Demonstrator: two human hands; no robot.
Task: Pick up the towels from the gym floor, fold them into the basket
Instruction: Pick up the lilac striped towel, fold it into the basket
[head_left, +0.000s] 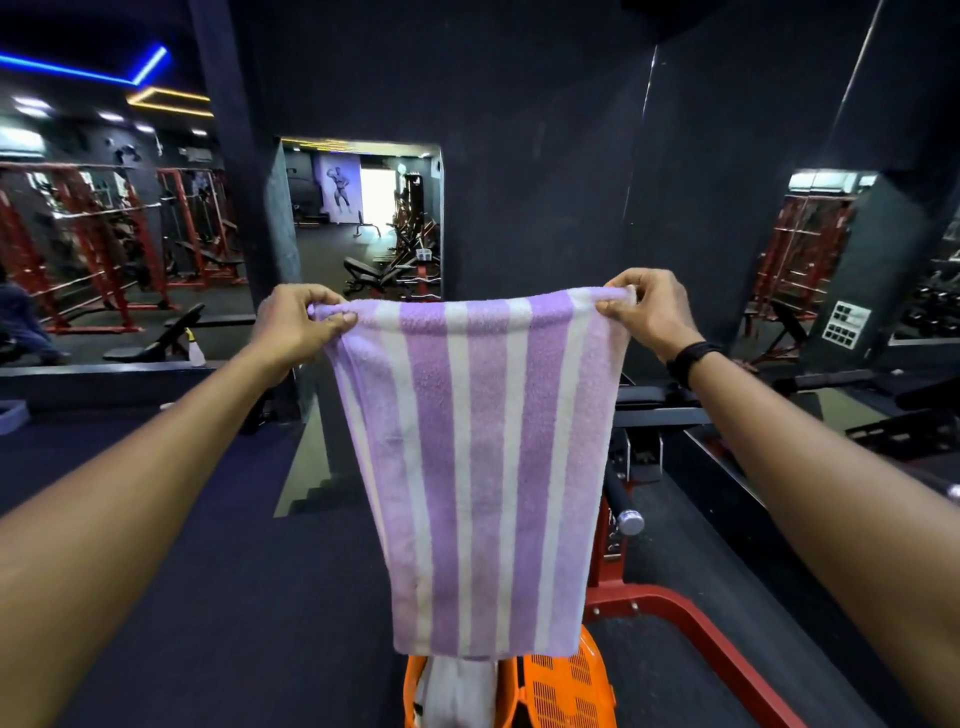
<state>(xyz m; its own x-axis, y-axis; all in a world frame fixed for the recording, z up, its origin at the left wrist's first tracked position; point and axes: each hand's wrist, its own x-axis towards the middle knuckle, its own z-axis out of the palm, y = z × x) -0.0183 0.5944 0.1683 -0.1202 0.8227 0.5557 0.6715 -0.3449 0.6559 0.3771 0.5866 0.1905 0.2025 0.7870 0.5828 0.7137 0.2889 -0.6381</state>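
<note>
Two hands pinch the top corners of a towel (480, 467) at mid-frame, the left hand (296, 325) on the left corner and the right hand (649, 312) on the right, both arms stretched straight forward from the lower corners of the frame. A black band (693, 358) circles the right wrist. Purple-and-white striped, the towel hangs flat down the centre, its lower edge just above an orange basket (566, 686) at bottom centre that holds something white (457, 691), with a red frame (691, 623) on the dark floor (234, 571) at lower right.
</note>
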